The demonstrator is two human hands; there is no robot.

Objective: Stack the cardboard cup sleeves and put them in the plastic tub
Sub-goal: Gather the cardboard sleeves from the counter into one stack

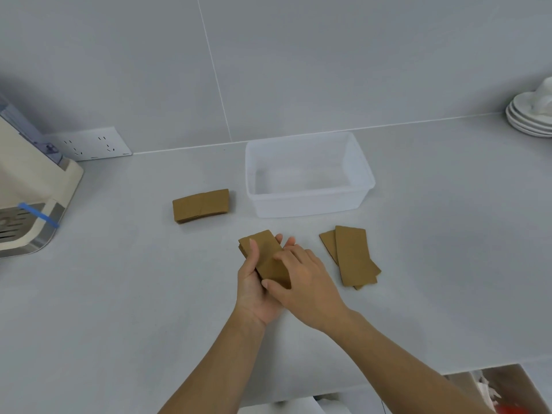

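While the left hand (257,282) cradled a small stack of cardboard sleeves (267,258) from beneath, thumb curled over its left edge and fingertips showing past its far side, the right hand (304,282) lay across the stack's lower end, fingers bent and closed on it. This held stack sat at the centre of the frame, above the grey counter (119,294). A second pile of sleeves (200,205) rested flat left of centre, just left of the plastic tub (307,201), which stood empty above centre. Two overlapping loose sleeves (352,258) lay right of the hands, apart from them. A cream appliance (27,198) occupied the left edge; stacked white saucers (528,118) appeared at upper right.
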